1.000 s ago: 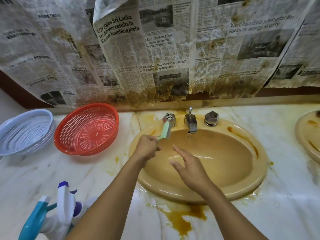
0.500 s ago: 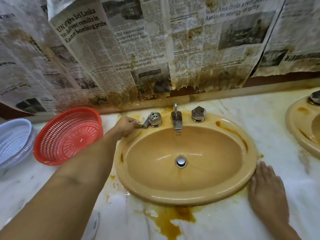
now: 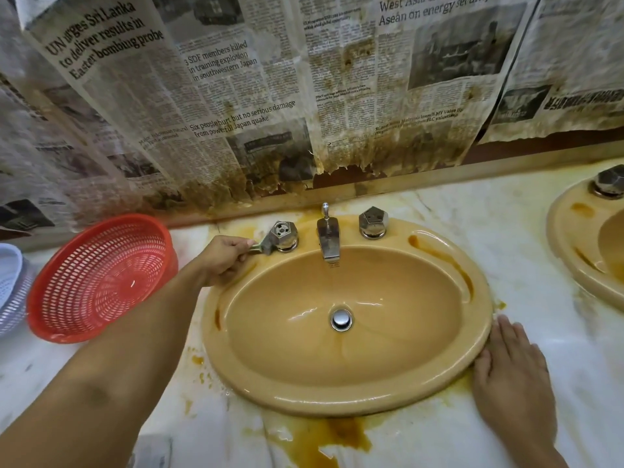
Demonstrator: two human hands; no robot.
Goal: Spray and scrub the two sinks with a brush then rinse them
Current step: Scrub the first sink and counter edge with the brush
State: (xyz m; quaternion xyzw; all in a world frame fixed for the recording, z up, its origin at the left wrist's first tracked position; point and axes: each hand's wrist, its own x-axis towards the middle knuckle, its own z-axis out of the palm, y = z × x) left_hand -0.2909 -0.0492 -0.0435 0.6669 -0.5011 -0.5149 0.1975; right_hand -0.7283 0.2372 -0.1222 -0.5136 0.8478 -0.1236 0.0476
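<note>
**A:** Where is the brush, and which way does it point?

**B:** The small brush (image 3: 261, 246) is pinched at its green handle by the curled fingers (image 3: 241, 255) of the left hand (image 3: 224, 261). Its long axis runs nearly level, leading away from those fingertips to the right and slightly up. The grey head touches the base of the nearer chrome tap handle (image 3: 285, 235), on the back left rim of the tan oval sink (image 3: 337, 398).

**A:** And the other hand?

**B:** The right hand (image 3: 516, 383) lies flat, palm down, fingers straight and together, holding nothing. Its fingertips touch the sink's outer rim, and the palm rests on the table (image 3: 540, 251).

**A:** What lies beyond the brush head?

**B:** Further right are the spout (image 3: 327, 238) and another tap handle (image 3: 373, 222). A chrome drain plug (image 3: 341, 319) sits in the bowl.

**A:** And the surface and room?

**B:** The table is pale marble, stained yellow-brown around the sink, with a brown puddle (image 3: 337, 437) in front. Left of the gripping fingers a red basket (image 3: 101, 278) sits tipped, with a white basket (image 3: 10, 288) beyond it. Far right of the flat hand, part of a second sink (image 3: 570, 265) shows. Stained newspaper (image 3: 236, 96) covers the wall behind.
</note>
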